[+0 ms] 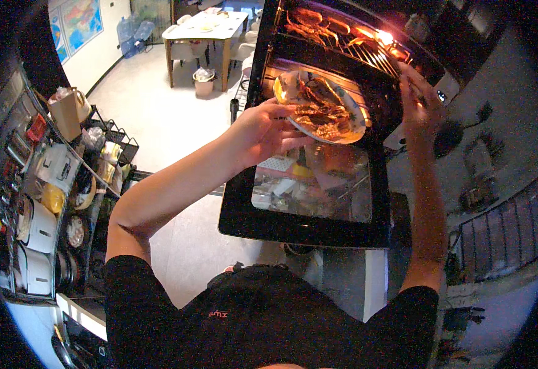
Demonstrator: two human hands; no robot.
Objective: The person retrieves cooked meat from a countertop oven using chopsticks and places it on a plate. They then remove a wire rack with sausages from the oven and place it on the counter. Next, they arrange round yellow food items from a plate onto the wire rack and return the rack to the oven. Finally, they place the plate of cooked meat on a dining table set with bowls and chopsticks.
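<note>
My left hand grips the left rim of an oval patterned plate, thumb on top and fingers beneath. Browned, cooked food pieces lie on the plate, which is tilted. Below it the oven door hangs open, its glass window mirroring the room. Inside the lit oven, a wire rack bears more food, including round slices. At the rack's right front corner is my right hand, blurred and dim; whether its fingers grip the rack is not clear.
On the left stands a crowded shelf unit with white containers and bags. A waste bin sits on the floor near a white table with chairs. A dark railing runs along the right.
</note>
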